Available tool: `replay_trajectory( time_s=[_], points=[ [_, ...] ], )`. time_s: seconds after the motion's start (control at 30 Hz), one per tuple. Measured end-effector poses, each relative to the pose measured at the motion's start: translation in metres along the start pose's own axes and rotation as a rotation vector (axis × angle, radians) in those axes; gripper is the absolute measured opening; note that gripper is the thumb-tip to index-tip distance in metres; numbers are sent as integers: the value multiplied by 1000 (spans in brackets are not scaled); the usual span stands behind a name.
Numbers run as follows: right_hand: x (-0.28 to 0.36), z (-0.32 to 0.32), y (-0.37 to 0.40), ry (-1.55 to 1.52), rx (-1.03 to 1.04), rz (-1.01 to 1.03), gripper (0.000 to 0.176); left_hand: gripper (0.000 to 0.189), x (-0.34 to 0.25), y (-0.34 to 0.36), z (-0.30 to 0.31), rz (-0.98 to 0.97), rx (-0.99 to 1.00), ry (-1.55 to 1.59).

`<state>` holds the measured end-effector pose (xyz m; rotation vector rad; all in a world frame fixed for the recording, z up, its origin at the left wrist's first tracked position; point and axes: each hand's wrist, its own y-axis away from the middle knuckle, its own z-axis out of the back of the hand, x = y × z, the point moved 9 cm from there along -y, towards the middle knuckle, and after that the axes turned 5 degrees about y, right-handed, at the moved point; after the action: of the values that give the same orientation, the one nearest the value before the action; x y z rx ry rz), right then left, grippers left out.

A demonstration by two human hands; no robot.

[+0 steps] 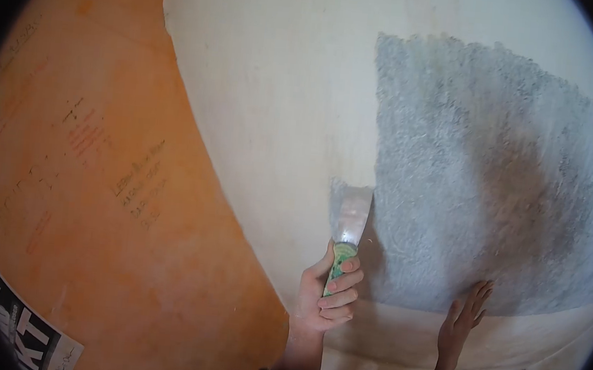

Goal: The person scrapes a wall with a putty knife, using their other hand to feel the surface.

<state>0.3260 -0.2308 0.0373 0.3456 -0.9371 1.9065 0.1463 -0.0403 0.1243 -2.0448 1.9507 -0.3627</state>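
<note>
Clamping my left hand (318, 305) around the green handle (338, 260) of a scraper (354, 215), I hold it blade end up at the pale wall (268, 105), by the left border of the rough grey patch (425, 161). My right hand (464, 319) is spread near the patch's lower edge; I cannot tell whether it touches. The scraper looks light, its metal blade thin, perhaps springy; the handle just below is where to grip.
</note>
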Motion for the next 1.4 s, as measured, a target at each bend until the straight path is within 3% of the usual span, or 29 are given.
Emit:
replay_trajectory(
  time_s=[0.07, 0.17, 0.57, 0.67, 0.73, 0.8, 0.9, 0.97, 1.07, 1.17, 1.27, 1.4],
  points=[
    [1, -2, 0, 3, -10, 5, 68, 48, 6, -4, -17, 100, 72, 67],
    [-2, -1, 3, 21, -6, 12, 67, 48, 2, 2, 16, -46, -75, -7],
    [-6, 1, 5, 63, 9, 5, 66, 53, -9, -7, -3, 72, 23, -59],
    [4, -4, 4, 21, 8, -5, 65, 54, -20, -3, 25, 0, -77, -73],
    [-1, 4, 1, 12, -19, -7, 65, 52, -13, 9, 29, 29, -37, -49],
    [-5, -1, 0, 57, -3, -3, 64, 50, -12, -1, 15, 66, 4, -43],
    [5, 2, 3, 12, -3, -7, 64, 50, -33, -38, -26, -29, -68, -128],
    [2, 3, 3, -3, 15, -5, 64, 50, -30, -49, -58, 45, 154, -217],
    [-4, 6, 5, -15, 40, -6, 64, 49, -10, -16, 12, 31, 13, -17],
    [2, 9, -3, -22, 48, -1, 63, 49, 5, -6, 37, 67, 21, -33],
    [0, 7, 4, -35, 93, -4, 63, 46, -9, -42, -18, 84, 69, -72],
    [-1, 6, 2, -17, 69, -12, 63, 45, -1, -43, -17, 65, 90, -139]
  ],
)
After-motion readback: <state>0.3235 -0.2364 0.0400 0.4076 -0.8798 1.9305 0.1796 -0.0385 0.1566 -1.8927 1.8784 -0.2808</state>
